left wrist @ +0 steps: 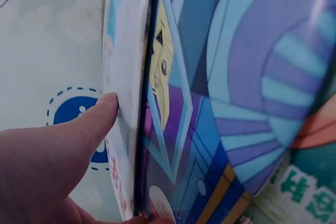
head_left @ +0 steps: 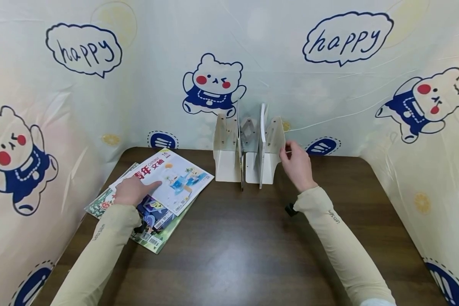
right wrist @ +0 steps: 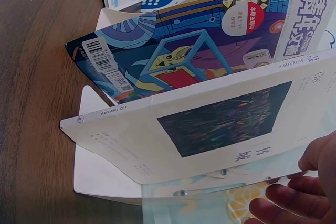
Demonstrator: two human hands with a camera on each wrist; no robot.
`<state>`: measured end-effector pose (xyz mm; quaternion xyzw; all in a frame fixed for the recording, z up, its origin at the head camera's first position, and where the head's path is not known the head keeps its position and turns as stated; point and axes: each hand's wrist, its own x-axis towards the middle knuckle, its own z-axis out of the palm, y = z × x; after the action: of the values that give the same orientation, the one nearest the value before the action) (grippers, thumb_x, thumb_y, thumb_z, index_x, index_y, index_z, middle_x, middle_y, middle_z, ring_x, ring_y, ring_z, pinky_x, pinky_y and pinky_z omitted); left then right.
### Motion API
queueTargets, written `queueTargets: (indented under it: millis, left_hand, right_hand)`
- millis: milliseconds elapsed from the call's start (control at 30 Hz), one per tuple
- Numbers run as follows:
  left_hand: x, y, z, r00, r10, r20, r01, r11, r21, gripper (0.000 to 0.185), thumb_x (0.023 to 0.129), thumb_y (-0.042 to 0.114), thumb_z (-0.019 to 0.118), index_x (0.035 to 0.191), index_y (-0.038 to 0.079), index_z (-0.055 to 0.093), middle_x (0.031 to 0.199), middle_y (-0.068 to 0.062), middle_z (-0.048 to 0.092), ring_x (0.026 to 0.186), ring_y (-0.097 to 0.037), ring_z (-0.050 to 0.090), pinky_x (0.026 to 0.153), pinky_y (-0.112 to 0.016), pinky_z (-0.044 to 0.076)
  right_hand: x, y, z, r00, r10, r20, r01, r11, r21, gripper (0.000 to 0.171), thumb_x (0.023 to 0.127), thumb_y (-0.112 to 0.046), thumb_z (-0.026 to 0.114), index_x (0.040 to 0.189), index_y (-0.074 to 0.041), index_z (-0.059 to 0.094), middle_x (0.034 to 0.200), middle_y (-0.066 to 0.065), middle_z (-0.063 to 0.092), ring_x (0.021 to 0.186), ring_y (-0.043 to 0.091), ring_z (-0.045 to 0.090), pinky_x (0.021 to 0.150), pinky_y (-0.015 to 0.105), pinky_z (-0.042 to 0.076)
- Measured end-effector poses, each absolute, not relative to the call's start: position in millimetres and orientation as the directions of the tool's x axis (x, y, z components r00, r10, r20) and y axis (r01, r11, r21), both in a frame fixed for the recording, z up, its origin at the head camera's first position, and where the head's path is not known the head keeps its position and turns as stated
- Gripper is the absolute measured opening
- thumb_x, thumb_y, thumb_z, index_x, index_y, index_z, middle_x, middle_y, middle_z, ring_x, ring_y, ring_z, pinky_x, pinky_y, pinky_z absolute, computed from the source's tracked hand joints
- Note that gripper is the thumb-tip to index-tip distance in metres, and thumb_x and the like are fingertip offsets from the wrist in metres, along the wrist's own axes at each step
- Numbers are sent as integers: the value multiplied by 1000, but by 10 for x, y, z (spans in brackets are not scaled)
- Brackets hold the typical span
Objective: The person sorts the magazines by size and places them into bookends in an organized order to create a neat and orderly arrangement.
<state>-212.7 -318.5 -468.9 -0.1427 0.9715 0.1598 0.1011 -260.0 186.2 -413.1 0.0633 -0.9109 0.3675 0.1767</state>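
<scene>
My left hand (head_left: 131, 191) grips the left side of a white-covered magazine (head_left: 183, 180) at the top of a loose pile, its thumb (left wrist: 100, 114) lying along the cover. Under it show a dark blue magazine (head_left: 154, 213) and a green one (head_left: 172, 233). At the back of the table, a white book rack (head_left: 228, 165) holds a thin white book (right wrist: 210, 129) and a colourful magazine (right wrist: 184, 51) upright. With thumb and fingers, my right hand (head_left: 298, 163) pinches the outer edge of the rack's right panel.
The brown wooden table (head_left: 229, 255) has a curtain (head_left: 275, 42) printed with bears behind it and at both sides. A dark wrist strap piece (head_left: 290, 209) hangs at the right cuff. One thin white line (head_left: 329, 121) crosses the curtain near the rack.
</scene>
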Motion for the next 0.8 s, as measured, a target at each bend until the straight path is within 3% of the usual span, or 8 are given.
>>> queueTargets:
  millis: [333,600,800]
  left_hand:
    - [-2135,-3170,-4686,-936,-261,-235,-324,901,289,90,93,64,65,118,-21,59,96,-32,66,85,-43,63,80,-54,52]
    - [-2118,-3227,-4730,-939,-255,-231,-329,861,387,72,96,53,69,111,-17,60,76,-19,62,62,-28,62,58,-37,47]
    - [-2151,-3342,-4796,-919,-275,-283,-382,797,467,74,97,50,69,120,-19,56,82,-20,62,64,-26,63,59,-33,46]
  right_hand:
    - [-2590,1835,-4163,-933,12,359,-239,724,-647,30,107,-19,56,125,4,62,117,23,68,100,37,71,81,52,61]
    - [-2586,1829,-4154,-930,10,368,-246,727,-641,31,108,-21,56,124,4,62,118,24,69,100,38,71,82,53,61]
    - [-2586,1824,-4145,-932,10,363,-241,731,-638,28,107,-19,56,125,3,61,118,24,68,100,38,71,82,53,61]
